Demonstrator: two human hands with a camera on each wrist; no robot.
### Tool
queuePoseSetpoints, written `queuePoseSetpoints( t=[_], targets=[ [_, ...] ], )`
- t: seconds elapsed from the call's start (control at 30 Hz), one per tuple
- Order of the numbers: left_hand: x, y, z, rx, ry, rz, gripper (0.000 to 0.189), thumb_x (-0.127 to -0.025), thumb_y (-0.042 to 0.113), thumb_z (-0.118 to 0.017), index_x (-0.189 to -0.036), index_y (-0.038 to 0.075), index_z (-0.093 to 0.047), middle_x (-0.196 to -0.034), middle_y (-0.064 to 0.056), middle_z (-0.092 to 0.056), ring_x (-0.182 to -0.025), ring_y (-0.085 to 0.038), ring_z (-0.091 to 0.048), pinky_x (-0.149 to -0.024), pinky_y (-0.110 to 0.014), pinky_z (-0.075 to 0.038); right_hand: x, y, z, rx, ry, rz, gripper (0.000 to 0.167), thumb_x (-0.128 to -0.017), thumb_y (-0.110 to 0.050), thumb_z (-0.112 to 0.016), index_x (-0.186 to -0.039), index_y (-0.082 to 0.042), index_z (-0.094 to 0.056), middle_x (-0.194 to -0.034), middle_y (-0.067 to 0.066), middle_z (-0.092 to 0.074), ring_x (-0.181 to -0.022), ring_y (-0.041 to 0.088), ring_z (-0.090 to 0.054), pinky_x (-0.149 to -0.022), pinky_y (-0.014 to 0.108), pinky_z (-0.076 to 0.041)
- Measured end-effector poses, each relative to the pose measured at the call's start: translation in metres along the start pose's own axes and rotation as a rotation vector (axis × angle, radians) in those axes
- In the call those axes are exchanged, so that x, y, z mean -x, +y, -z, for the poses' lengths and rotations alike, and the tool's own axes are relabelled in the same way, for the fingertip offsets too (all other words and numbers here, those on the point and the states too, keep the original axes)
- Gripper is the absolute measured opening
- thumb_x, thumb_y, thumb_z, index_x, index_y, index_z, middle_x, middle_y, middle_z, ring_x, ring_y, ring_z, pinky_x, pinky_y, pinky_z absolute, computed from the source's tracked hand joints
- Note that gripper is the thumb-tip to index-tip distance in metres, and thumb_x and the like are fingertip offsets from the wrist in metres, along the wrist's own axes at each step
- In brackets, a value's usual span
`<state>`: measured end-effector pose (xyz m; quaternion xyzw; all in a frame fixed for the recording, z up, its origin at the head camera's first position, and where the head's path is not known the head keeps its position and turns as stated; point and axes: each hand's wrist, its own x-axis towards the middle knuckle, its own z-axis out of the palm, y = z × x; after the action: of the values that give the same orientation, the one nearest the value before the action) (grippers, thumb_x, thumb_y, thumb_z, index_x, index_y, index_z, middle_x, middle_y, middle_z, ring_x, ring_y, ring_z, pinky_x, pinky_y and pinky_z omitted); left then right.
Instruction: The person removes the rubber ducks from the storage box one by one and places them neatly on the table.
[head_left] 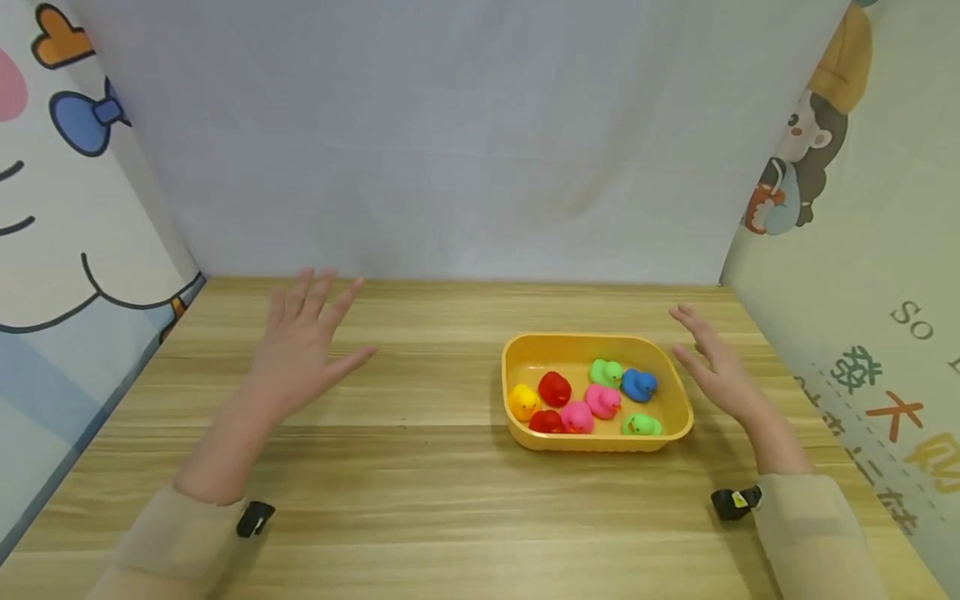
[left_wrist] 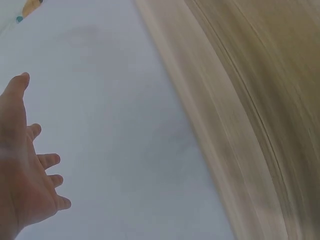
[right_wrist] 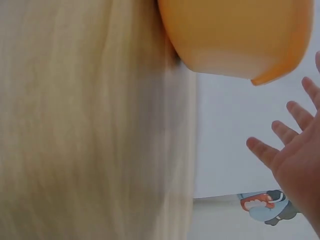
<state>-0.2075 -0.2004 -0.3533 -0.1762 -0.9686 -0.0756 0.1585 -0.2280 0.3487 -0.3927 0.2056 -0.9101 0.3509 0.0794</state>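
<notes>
On the right half of the table stands a yellow plastic basket (head_left: pixel 600 443), seen from its side in the right wrist view (right_wrist: pixel 235 35). Several small toy ducks lie in it: a blue duck (head_left: pixel 639 385), a yellow duck (head_left: pixel 524 402), and red, pink and green ones. My right hand (head_left: pixel 720 371) hovers just right of the basket, fingers extended, apart from its rim and holding nothing. Over the left part of the table my left hand (head_left: pixel 300 350) is held with fingers spread and nothing in it. The left wrist view shows that hand (left_wrist: pixel 25 165) against the pale backdrop.
The wood-grain table (head_left: pixel 420 500) ends at a pale cloth backdrop (head_left: pixel 450 150). Printed cartoon panels flank it, one on the left (head_left: pixel 75 208) and one on the right (head_left: pixel 847 275). A small black device (head_left: pixel 255 518) sits at the left cuff, another (head_left: pixel 735 502) at the right.
</notes>
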Motion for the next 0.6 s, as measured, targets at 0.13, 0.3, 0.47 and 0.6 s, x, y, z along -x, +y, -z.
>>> queuePoseSetpoints(
  t=[0.13,0.3,0.47,0.6],
  targets=[
    [-0.009,0.009,-0.004,0.018,0.027,-0.034,0.083,-0.088,0.060,-0.052,-0.153,0.026,-0.012,-0.158,-0.013,-0.006,-0.145,-0.032,0.006,-0.111,-0.063,-0.004,-0.002,-0.002,-0.003,-0.056,-0.031,0.017,0.055,-0.099,-0.009,-0.046,-0.149,-0.007,-0.024,-0.155,0.019,-0.016,-0.138,0.046,-0.020,-0.096,0.069,-0.030],
    [-0.021,0.023,-0.005,0.070,0.045,-0.076,0.082,-0.088,0.057,-0.055,-0.152,0.024,-0.017,-0.159,-0.010,-0.008,-0.145,-0.032,0.001,-0.113,-0.060,-0.004,-0.004,0.009,-0.006,-0.097,-0.085,-0.014,0.055,-0.100,-0.013,-0.045,-0.151,-0.014,-0.023,-0.153,0.019,-0.024,-0.134,0.045,-0.030,-0.103,0.051,-0.039],
    [-0.033,0.039,-0.010,0.162,0.061,-0.132,0.080,-0.088,0.055,-0.057,-0.151,0.021,-0.021,-0.157,-0.010,-0.017,-0.145,-0.032,-0.006,-0.115,-0.054,-0.007,-0.008,0.024,-0.011,-0.155,-0.149,-0.011,0.054,-0.101,-0.014,-0.043,-0.151,-0.014,-0.023,-0.148,0.022,-0.032,-0.127,0.045,-0.041,-0.089,0.008,-0.040],
    [-0.042,0.054,-0.017,0.229,0.067,-0.162,0.080,-0.088,0.052,-0.058,-0.151,0.020,-0.021,-0.156,-0.011,-0.020,-0.144,-0.034,-0.011,-0.116,-0.053,-0.009,-0.010,0.029,-0.014,-0.159,-0.181,-0.043,0.050,-0.102,-0.019,-0.042,-0.149,-0.013,-0.027,-0.146,0.020,-0.038,-0.124,0.042,-0.045,-0.087,0.007,-0.038]
  ],
)
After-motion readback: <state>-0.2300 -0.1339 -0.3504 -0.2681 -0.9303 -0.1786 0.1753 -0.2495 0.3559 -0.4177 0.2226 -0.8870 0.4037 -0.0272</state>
